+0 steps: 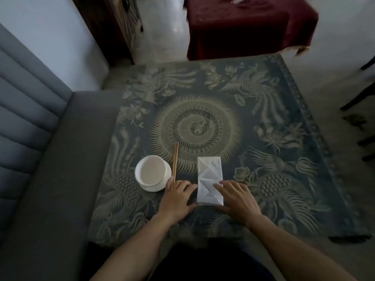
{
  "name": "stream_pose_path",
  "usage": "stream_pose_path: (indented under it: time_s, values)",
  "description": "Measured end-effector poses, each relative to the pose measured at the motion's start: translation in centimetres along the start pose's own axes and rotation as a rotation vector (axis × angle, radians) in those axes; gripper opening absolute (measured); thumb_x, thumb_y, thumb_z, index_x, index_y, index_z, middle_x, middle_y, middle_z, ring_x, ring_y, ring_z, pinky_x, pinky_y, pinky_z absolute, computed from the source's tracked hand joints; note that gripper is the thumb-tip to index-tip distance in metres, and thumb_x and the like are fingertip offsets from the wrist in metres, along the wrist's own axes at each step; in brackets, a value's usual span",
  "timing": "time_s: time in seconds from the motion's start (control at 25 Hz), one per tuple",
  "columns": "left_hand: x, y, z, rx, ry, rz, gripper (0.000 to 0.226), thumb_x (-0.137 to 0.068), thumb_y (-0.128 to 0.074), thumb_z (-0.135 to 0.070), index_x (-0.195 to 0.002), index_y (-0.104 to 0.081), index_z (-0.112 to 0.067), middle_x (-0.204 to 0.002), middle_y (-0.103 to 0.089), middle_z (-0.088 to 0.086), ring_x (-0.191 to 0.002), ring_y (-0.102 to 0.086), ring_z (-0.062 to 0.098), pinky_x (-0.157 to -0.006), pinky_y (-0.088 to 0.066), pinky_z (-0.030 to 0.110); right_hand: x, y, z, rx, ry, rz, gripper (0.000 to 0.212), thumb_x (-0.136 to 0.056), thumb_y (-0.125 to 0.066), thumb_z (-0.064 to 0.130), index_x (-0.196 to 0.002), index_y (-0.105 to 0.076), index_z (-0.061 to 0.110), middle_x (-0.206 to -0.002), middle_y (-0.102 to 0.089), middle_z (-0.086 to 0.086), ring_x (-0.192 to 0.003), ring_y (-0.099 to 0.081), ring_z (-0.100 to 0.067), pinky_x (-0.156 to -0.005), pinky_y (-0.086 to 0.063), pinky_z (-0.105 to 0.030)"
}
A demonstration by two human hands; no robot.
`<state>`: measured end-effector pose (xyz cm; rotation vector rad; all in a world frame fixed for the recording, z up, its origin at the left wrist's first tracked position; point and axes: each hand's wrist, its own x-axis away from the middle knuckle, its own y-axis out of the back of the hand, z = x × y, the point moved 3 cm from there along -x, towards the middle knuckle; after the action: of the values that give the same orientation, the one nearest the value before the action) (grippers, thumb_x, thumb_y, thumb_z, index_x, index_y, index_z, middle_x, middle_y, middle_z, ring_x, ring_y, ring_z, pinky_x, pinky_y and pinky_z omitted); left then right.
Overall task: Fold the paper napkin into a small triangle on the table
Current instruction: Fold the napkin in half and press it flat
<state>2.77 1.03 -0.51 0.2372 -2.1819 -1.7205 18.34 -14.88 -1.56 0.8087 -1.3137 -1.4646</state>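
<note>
A white paper napkin (209,175) lies flat as a long rectangle on the patterned tablecloth (263,138), near the front edge, marked by diagonal creases. My left hand (176,199) rests palm down just left of its near end, fingertips touching the napkin's left edge. My right hand (235,197) lies on the napkin's near right part, fingers spread and pressing the paper flat. Neither hand grips anything.
A white bowl on a small saucer (151,173) stands left of the napkin, with a pair of wooden chopsticks (175,162) beside it, partly under my left hand. A grey sofa (40,159) runs along the left. A red-draped table (249,25) stands beyond.
</note>
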Motion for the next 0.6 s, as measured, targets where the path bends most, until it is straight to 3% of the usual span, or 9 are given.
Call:
stream_pose_path:
  time_s: [0.24,0.6]
  values:
    - [-0.6,-0.9,-0.9,0.054,0.076,0.017,0.05,-0.076,-0.077,-0.034,-0.123,-0.06,-0.027,-0.11,-0.058,-0.002,-0.101,-0.057,0.024,-0.108,-0.029,0.048,-0.8,-1.2,-0.1,-0.066,0.039,0.047,0.073,-0.068,-0.078,0.054,-0.131,-0.055,0.026,-0.129,-0.06,-0.002,-0.113,-0.059,-0.026,-0.088,-0.05,-0.043]
    - [-1.9,-1.0,-0.5,0.157,-0.093,-0.086,0.01,-0.077,-0.076,-0.023,-0.085,-0.07,-0.022,-0.091,-0.058,-0.002,-0.084,-0.055,0.023,-0.083,-0.043,0.038,-0.8,-2.0,0.0,-0.123,-0.02,-0.014,0.057,-0.076,-0.073,0.054,-0.124,-0.06,0.027,-0.129,-0.058,-0.001,-0.114,-0.056,-0.026,-0.091,-0.048,-0.045]
